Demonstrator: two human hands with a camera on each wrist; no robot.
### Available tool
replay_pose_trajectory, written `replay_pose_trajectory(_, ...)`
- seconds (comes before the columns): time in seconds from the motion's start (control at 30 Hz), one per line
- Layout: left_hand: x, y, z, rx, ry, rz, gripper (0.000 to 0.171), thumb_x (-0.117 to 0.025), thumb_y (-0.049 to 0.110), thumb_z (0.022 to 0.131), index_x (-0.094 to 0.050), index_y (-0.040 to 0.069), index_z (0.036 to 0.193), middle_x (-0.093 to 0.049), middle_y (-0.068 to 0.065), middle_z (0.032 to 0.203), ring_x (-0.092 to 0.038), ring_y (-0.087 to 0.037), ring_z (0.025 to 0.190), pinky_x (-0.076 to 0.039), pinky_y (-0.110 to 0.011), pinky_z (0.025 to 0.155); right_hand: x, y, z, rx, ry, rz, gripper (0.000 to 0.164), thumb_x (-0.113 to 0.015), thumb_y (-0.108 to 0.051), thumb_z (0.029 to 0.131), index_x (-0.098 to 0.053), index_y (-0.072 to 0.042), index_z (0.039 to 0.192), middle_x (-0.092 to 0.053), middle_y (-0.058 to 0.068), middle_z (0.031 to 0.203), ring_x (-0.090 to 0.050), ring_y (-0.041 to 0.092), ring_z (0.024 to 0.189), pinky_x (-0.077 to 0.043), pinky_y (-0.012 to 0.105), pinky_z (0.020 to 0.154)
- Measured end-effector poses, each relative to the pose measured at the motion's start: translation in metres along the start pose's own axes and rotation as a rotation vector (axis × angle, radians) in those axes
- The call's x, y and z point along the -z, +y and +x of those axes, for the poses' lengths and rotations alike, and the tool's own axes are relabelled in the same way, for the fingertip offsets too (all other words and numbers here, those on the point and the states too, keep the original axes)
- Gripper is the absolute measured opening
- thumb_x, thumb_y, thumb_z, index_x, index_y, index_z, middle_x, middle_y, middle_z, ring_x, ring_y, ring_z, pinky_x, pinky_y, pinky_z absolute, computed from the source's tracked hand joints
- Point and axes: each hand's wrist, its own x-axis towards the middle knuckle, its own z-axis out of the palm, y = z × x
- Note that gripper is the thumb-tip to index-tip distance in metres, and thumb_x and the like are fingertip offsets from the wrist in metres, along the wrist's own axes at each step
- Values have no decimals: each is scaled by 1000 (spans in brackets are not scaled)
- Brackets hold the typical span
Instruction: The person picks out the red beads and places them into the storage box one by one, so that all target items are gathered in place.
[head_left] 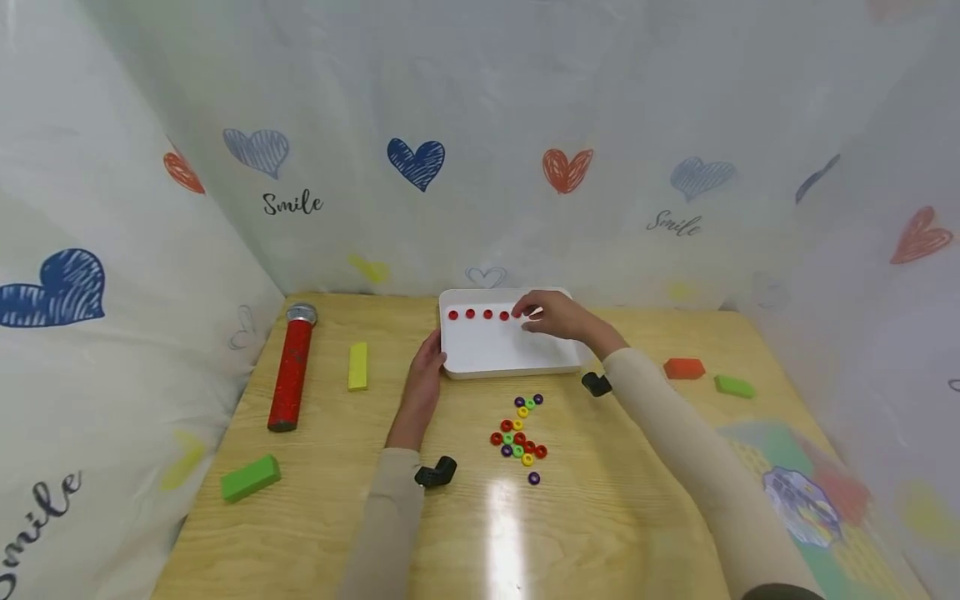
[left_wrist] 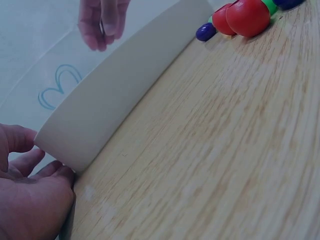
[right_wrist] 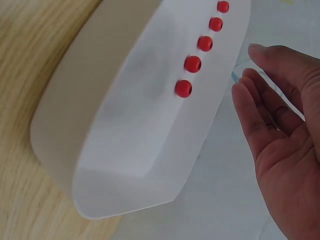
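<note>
A white tray (head_left: 510,354) lies at the back of the table, with several red beads (right_wrist: 193,64) lined up along its far side. My left hand (head_left: 424,373) holds the tray by its left end. In the left wrist view, that hand's thumb (left_wrist: 22,137) is at the rim and its fingers are against the outer wall. Over the tray, my right hand (head_left: 557,317) is by the right end of the bead row. Its thumb and fingers are apart with nothing between them in the right wrist view. Loose red, yellow, green and purple beads (head_left: 520,438) lie in front of the tray.
To the left are a red microphone-shaped object (head_left: 292,367), a yellow block (head_left: 357,367) and a green block (head_left: 251,478). An orange block (head_left: 684,368) and a smaller green block (head_left: 735,386) lie to the right. A printed sheet (head_left: 495,208) hangs behind the table.
</note>
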Motion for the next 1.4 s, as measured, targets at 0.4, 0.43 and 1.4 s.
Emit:
replay_pose_trajectory(0.4, 0, 3, 2, 18, -7, 16, 51, -35, 5, 102, -29, 13, 152, -26, -1, 158, -21, -11, 145, -18, -30, 119, -28, -3, -57, 83, -35, 112, 28, -65, -8, 91, -64, -3, 119, -63, 13, 119, -61, 24, 106, -53, 35, 93)
replay_pose_trajectory(0.43, 0, 4, 2, 16, -6, 13, 51, -36, 5, 102, -29, 13, 152, -26, -1, 158, -21, -12, 145, -18, -30, 119, -32, -4, -60, 98, -41, 121, 28, -65, -8, 91, -64, -4, 118, -64, 11, 119, -61, 23, 106, -53, 33, 93)
replay_pose_trajectory(1.4, -4, 18, -5, 34, -46, -22, 52, -35, 3, 102, -25, 10, 153, -21, -5, 160, -16, -16, 147, -16, -31, 120, -104, -29, -79, 207, -230, 9, 18, -64, -12, 92, -68, -17, 109, -63, -7, 108, -59, 4, 98, -51, 23, 88)
